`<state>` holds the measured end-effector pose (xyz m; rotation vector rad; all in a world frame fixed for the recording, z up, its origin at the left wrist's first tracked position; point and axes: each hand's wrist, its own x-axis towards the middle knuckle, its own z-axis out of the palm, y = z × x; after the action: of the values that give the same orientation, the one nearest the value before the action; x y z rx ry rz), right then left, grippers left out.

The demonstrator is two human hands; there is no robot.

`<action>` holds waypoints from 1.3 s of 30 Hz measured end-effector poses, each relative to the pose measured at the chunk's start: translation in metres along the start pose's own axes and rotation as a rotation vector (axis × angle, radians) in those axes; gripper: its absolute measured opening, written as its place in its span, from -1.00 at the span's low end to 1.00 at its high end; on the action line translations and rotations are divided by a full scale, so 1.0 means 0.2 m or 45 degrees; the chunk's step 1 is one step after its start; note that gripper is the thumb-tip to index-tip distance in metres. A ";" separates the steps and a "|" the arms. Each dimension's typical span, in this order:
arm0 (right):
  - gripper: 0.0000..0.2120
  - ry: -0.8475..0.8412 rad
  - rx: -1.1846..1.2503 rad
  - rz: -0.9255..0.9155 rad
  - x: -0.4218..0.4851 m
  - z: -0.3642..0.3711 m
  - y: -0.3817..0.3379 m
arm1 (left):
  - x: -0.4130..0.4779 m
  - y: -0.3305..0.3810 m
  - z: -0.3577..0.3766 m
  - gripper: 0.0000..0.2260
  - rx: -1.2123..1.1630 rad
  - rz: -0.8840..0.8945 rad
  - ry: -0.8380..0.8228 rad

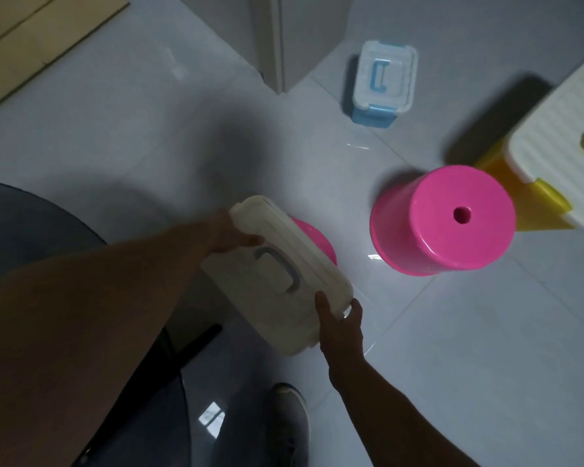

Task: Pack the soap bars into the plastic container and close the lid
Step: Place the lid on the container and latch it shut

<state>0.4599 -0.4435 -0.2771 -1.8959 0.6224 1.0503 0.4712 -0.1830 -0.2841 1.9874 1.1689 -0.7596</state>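
Observation:
I hold a white plastic container with a grey handle on its lid, tilted, above a pink stool that it mostly hides. My left hand grips the container's far end. My right hand grips its near corner, thumb on the lid. The lid sits on the container. No soap bars show.
A second pink stool stands to the right on the white tiled floor. A blue container with a clear lid lies farther back beside a white cabinet. A yellow box with a white ribbed lid is at far right. My shoe is below.

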 end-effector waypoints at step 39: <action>-0.59 -0.717 -0.934 -0.995 -2.49 0.85 -0.52 | -2.89 -1.79 -0.91 -0.72 -1.375 -0.658 1.100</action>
<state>0.2052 -0.2342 0.1458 -1.9863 -0.8779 1.2553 -0.0687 -0.1941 0.1680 1.0289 2.0245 0.5723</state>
